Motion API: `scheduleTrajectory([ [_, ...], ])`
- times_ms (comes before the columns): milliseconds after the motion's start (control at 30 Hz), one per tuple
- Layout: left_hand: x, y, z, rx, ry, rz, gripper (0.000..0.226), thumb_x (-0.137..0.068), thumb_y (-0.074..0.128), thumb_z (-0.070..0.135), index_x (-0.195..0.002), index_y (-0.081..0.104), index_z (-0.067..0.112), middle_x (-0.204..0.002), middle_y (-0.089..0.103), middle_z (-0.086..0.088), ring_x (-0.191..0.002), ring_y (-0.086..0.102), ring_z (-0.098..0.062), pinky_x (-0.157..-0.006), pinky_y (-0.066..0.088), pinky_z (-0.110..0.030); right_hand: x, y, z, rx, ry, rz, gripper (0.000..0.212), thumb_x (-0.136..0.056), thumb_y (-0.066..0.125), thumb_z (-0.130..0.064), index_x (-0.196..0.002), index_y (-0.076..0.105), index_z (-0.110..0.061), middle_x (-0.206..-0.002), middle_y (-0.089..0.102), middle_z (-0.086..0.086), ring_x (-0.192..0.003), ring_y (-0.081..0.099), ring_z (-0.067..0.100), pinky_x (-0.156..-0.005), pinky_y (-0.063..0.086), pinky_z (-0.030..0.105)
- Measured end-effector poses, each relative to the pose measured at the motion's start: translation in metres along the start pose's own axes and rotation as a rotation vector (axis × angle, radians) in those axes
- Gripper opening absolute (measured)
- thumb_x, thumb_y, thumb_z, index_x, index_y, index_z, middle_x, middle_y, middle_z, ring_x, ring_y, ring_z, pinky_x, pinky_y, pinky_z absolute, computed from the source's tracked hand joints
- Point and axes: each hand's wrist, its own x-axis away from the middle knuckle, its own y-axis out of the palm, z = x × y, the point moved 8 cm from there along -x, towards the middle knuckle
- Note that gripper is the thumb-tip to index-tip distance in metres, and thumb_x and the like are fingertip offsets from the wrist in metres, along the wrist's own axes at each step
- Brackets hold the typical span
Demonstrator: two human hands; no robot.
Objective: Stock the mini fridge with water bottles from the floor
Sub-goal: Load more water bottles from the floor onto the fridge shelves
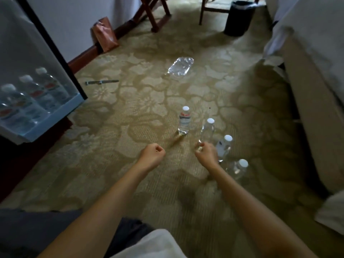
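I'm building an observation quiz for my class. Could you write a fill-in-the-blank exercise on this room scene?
1. ____ bottles stand upright on the carpet.
2. Their caps are all ____.
3. The fridge door, its shelf already stocked, stands ____.
4. The bin near the chair legs is ____.

Missing words: four; white; open; black.

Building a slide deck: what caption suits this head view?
Right hand at a water bottle on the carpet; the fridge door shelf already holds bottles.
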Motion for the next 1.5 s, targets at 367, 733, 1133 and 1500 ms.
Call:
scheduleTrajectory([
  [367, 0.023, 0.13, 0.036, -0.217, 0.097, -0.313, 0.021, -0.089, 0.053, 0.012, -0.105, 0.062, 0.002, -0.11, 0.064, -0.018, -0.099, 0.061, -0.03, -0.077, 0.042, -0.027, 0.002, -0.052, 0.115, 0.465, 0.187, 0.138, 0.044, -0.087, 0.055, -0.014, -0.129, 0.043, -0.008, -0.144, 0.03, 0.017, -0.132, 0.029, 0.037, -0.109, 0.028, 0.047],
  [733, 0.019, 0.086, -0.02, -0.139, -0.029, -0.242, 0.02, -0.092, 0.05, 0.01, -0.074, 0.053, 0.019, -0.078, 0.054, -0.001, -0.069, 0.052, -0.013, -0.057, 0.042, -0.023, 0.013, -0.052, 0.089, 0.2, -0.02, -0.018, 0.028, -0.084, 0.063, -0.014, -0.112, 0.057, -0.008, -0.117, 0.057, 0.014, -0.11, 0.054, 0.032, -0.091, 0.045, 0.039],
  [1133, 0.02, -0.068, -0.03, -0.042, 0.028, -0.039, 0.055, -0.077, 0.07, 0.005, -0.127, 0.049, 0.012, -0.114, 0.055, -0.007, -0.095, 0.056, -0.019, -0.063, 0.046, -0.021, 0.081, 0.009, -0.183, 0.013, -0.611, -0.384, 0.019, -0.072, 0.075, -0.021, -0.087, 0.066, -0.013, -0.085, 0.065, 0.004, -0.082, 0.064, 0.019, -0.072, 0.058, 0.035],
  [1500, 0.079, -0.326, -0.046, -0.113, 0.205, 0.314, 0.066, -0.063, 0.082, 0.022, -0.123, 0.054, 0.018, -0.117, 0.062, 0.002, -0.111, 0.059, -0.02, -0.098, 0.047, -0.037, 0.216, 0.092, -0.468, -0.064, -1.132, -0.65, 0.015, -0.07, 0.075, -0.009, -0.083, 0.07, -0.004, -0.075, 0.063, 0.006, -0.068, 0.054, 0.009, -0.064, 0.043, 0.023],
])
